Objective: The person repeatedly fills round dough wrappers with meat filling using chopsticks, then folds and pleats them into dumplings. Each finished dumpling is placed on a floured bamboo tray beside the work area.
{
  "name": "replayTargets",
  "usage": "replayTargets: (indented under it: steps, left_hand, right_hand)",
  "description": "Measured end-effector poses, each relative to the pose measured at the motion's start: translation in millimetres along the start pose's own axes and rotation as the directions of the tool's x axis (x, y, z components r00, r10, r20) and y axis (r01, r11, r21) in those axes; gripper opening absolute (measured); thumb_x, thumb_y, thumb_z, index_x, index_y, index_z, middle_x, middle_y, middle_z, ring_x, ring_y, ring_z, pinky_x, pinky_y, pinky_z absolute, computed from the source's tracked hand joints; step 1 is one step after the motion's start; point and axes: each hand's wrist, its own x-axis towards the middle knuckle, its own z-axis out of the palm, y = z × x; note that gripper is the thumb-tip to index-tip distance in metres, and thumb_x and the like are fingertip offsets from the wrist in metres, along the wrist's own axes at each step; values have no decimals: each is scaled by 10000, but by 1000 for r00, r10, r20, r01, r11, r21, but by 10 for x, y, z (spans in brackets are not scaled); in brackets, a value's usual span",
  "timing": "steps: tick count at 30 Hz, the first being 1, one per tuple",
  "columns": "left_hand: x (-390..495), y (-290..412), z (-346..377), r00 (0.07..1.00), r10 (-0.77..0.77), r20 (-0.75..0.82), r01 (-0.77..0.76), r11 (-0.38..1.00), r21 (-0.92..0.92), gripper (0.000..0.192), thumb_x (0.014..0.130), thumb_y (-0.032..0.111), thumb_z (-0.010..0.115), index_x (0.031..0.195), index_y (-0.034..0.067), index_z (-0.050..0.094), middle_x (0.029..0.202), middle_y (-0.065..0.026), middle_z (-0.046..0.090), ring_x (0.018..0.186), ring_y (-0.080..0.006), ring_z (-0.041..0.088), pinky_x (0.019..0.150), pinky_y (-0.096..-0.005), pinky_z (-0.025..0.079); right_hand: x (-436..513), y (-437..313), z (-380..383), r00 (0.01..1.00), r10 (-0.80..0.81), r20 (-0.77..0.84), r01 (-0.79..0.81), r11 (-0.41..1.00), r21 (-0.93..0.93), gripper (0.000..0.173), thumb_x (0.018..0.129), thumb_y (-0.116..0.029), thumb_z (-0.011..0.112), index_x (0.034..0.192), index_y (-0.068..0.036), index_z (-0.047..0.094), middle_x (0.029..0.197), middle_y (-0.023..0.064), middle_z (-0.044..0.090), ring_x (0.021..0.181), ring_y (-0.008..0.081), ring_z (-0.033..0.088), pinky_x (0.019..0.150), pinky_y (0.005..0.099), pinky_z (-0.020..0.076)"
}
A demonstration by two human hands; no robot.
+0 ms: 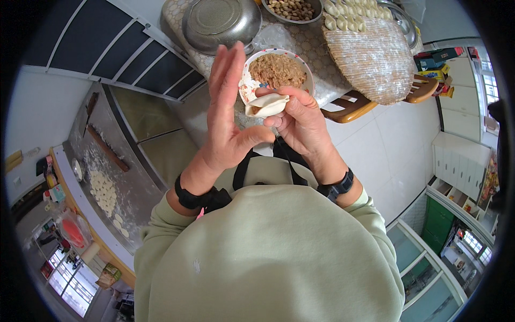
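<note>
Between the thumb and fingers of my right hand [303, 120] is a dumpling [267, 106], its dough folded over and pinched at the right end. Its left end gapes, and brown filling shows inside. My left hand [227, 112] is raised beside it with the fingers straight up and the thumb reaching toward the dumpling's underside; it holds nothing. Just beyond both hands sits a white bowl [310, 80] with a patterned rim, holding minced filling [277, 70]. Farther right, rows of folded dumplings [354, 14] stand at the far end of a floured, ribbed round tray [366, 56].
An overturned metal colander [221, 24] and a bowl of nuts [291, 9] stand on the patterned tablecloth [322, 44]. A wooden chair [354, 108] is beneath the tray's near side. At left, a floured counter [132, 201] bears a rolling pin [106, 147] and dough pieces [102, 191].
</note>
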Motion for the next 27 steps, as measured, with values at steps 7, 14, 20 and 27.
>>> replayTargets:
  steps: [7,14,20,27]
  left_hand:
    - [-67,-14,-19,986,46,160,-83,969,233,870,930,660,443,1462,-27,394,1562,-236,240,1466,-454,117,1168,-546,124]
    - [-34,25,-36,982,107,156,-147,949,279,578,1002,459,452,1395,43,533,1559,-204,280,1466,-447,131,1175,-528,136]
    - [-27,37,-92,976,128,176,-189,902,388,452,1024,340,434,1342,61,592,1491,-188,414,1449,-453,195,1173,-522,169]
    - [23,96,-77,973,156,172,-215,886,411,424,1003,310,486,1334,70,600,1475,-175,440,1439,-463,217,1167,-527,194]
  right_hand:
    - [-41,17,-38,997,69,17,-69,997,39,287,974,-148,583,1212,5,628,1237,262,603,1067,341,659,834,374,628]
    - [-37,6,-1,997,72,-35,-72,997,-12,282,976,-123,578,1209,27,626,1178,222,645,1001,306,685,828,368,629]
    - [-86,-37,140,989,-104,-105,57,925,-376,224,923,-36,629,1131,28,680,1144,183,673,973,242,685,817,333,619]
    - [-66,-77,266,952,-306,3,228,705,-672,209,852,16,699,1060,30,713,1122,135,701,975,181,672,861,286,557]
